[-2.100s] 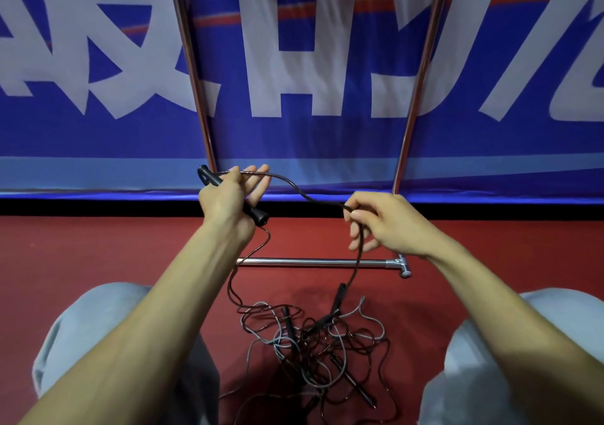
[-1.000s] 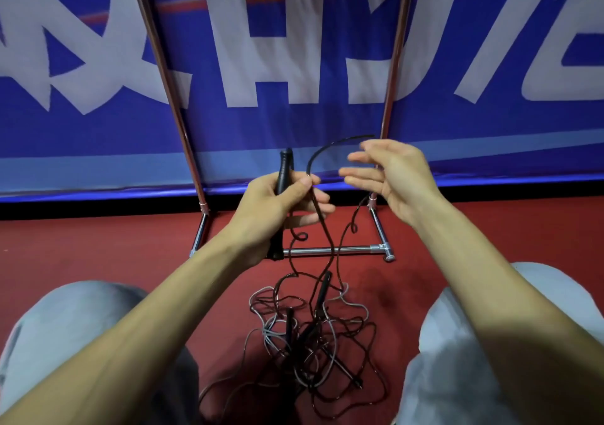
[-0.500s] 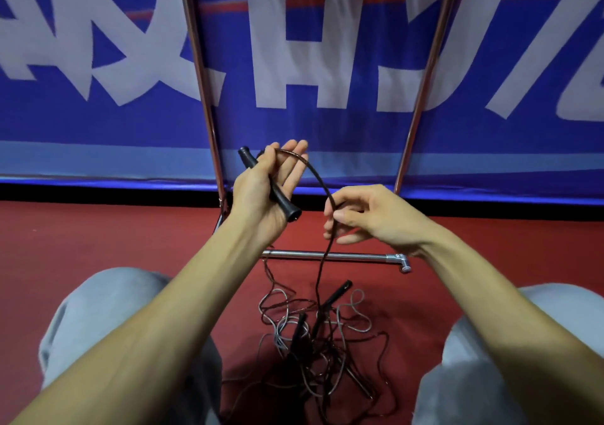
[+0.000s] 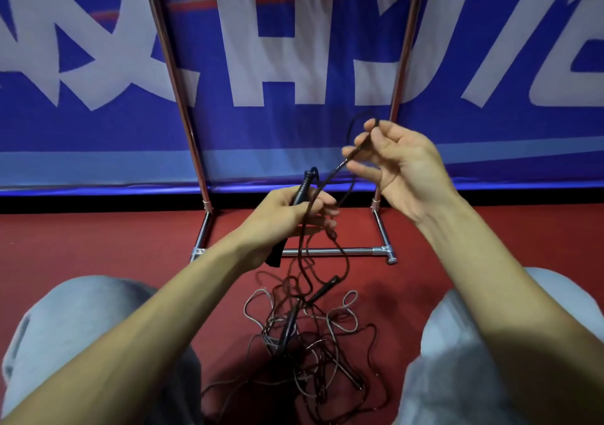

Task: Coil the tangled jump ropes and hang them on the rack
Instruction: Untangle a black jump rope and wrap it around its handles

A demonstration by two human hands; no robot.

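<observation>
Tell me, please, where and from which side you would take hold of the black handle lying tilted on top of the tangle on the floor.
The handle lies tilted on the tangle, far end clear, near end sunk among loops. So probably grip its bare barrel mid-length: come from above, fingers pinching across its width, then lift towards the rack.

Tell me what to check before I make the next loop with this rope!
1. Left grip holds handle: ok.
2. Right grip pinches rope: ok.
3. Rope clear of pile: not ok, it runs down into it.
4. Pile untangled: not ok.
5. Space on top of rack: cannot tell, out of view.
</observation>
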